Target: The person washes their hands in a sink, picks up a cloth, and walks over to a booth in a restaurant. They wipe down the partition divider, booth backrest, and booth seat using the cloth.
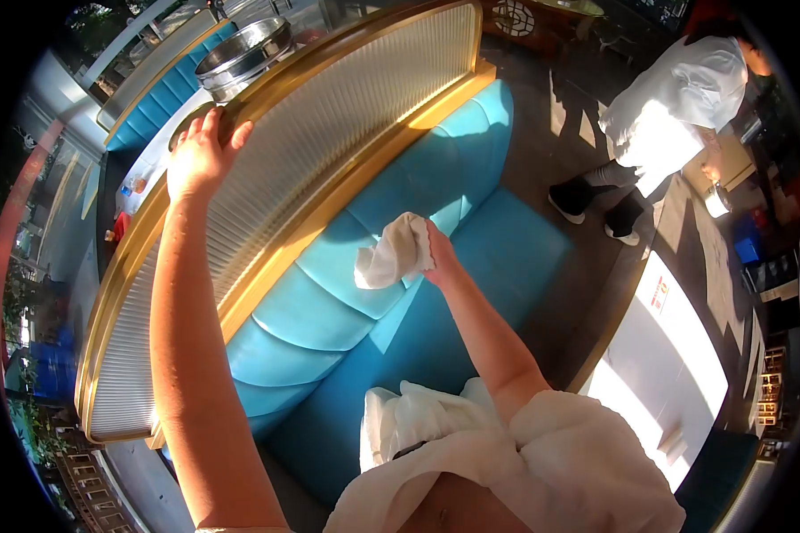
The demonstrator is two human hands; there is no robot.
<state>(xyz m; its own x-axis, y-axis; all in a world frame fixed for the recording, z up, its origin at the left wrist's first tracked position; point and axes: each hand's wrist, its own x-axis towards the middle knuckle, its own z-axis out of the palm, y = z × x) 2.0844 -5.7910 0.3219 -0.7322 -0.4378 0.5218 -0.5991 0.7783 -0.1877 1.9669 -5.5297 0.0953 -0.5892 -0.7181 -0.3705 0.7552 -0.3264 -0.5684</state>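
Observation:
My left hand [200, 155] rests on the gold top rail [347, 58] of a booth divider, its fingers stretched over the rail and the thumb apart. Ribbed translucent panelling [329, 124] fills the divider below. In my right hand [441, 253] is a crumpled white cloth [393, 253], with the fingers closed round it and partly hidden. The cloth is in front of the turquoise padded backrest [329, 284]; whether it touches the padding I cannot tell. Beneath lies the turquoise bench seat [498, 258].
A white table [658, 355] stands at my right. Beyond the divider, a round metal pan [244, 53] sits on another table. A person in white [676, 98] stands at the upper right, holding a pale container [717, 201]. Dark floor [569, 284] lies between bench and table.

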